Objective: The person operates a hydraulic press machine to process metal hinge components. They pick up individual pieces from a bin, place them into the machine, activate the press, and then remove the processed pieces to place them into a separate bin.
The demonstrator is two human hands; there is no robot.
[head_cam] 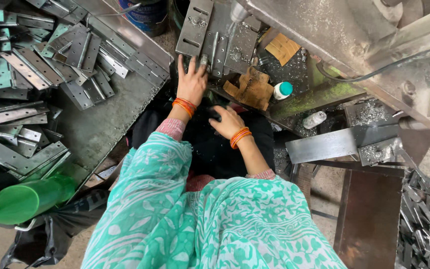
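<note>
Currently the grey steel hinge (pixel 225 42) lies opened flat on the machine bed (pixel 294 102), right under the drill spindle (pixel 238 11), top centre of view. Left hand (pixel 191 82) is spread, fingers extended, fingertips pressing the hinge's near edge; it pins the part, no closed grasp. Right hand (pixel 227 122) sits lower, near the body, curled over something dark; can't tell whether it holds anything or how far it's closed. Orange bangles on both wrists.

A second slotted plate (pixel 195 27) stands just left of the hinge, touching or overlapping it. Cardboard scraps (pixel 250 88) and a small white bottle with teal cap (pixel 282 90) lie right of the hand on the bed, with swarf scattered about.

My read on doing this well: keep the leaf flat and butted against the plate, press with the fingertips well off the spindle line, keep bangles and the loose green sleeve (pixel 150 174) clear of anything rotating.

Left tray (pixel 105 124) holds a pile of finished-looking hinges (pixel 31 65); green bottle (pixel 26 199) lies at its near corner. More hinges (pixel 421 219) are stacked far right.
</note>
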